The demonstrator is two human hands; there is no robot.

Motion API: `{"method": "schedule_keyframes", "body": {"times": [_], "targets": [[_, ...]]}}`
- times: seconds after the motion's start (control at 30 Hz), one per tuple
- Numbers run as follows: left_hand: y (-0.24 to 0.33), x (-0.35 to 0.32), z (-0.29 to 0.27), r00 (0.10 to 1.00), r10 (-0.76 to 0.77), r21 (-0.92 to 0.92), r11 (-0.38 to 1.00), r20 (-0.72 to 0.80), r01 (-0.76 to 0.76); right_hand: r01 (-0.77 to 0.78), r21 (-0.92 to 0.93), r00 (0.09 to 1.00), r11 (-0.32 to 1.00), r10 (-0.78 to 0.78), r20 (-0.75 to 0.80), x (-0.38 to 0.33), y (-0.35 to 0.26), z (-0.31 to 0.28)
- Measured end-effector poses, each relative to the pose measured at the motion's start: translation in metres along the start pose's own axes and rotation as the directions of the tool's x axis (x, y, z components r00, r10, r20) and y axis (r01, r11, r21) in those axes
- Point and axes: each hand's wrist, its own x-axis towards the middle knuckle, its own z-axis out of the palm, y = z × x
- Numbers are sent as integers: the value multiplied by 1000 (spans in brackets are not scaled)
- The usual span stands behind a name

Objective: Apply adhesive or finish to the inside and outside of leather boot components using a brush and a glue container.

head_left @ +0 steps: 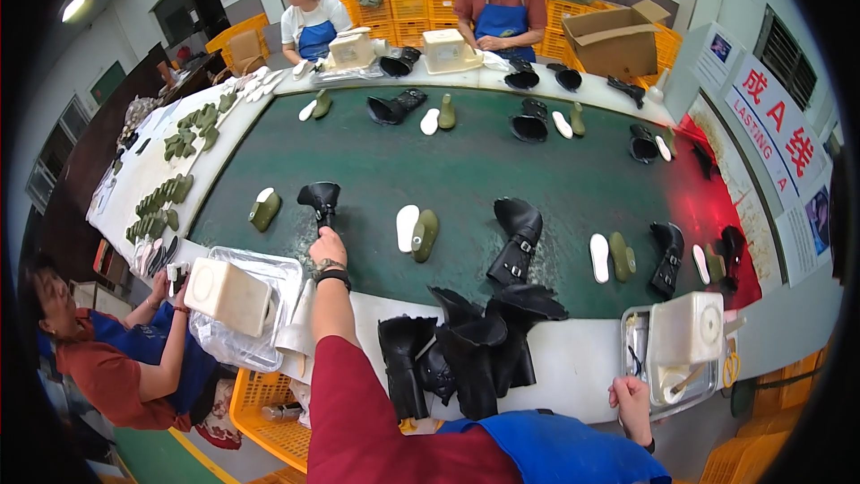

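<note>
My left hand point(329, 249) reaches out over the green surface, its fingers closed around the lower part of a black boot upper point(320, 197) whose wide opening faces away from me. To the left of that boot lie an olive-green shoe last point(265, 213) and a white insole partly over it. Farther right are a white insole point(408, 228) and another green last point(426, 235). Close to my body, my right hand point(632, 401) is curled beside a metal tray point(634, 330); whatever its fingers hold, if anything, is hidden. Several black boot uppers point(470, 333) stand bunched between my arms.
A white box-shaped container point(688, 330) sits in the right tray, near yellow scissors point(732, 367). Another container point(226, 294) stands at left beside a co-worker point(125, 367). Two people sit across the green worktop point(376, 161). An orange basket point(269, 412) is below my left arm.
</note>
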Motion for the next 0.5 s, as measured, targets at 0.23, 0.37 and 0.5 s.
{"method": "schedule_keyframes", "body": {"times": [0.23,0.37,0.5], "targets": [[23,-18,26,901,45,-116,993,431,6,-74,-46,997,996,73,-38,7,0,8],[13,-24,6,904,104,-319,947,414,37,-53,-33,998,998,54,13,9,-5,11],[7,-32,-56,888,214,-426,905,407,-23,-29,-35,996,999,31,79,15,-3,16]]}}
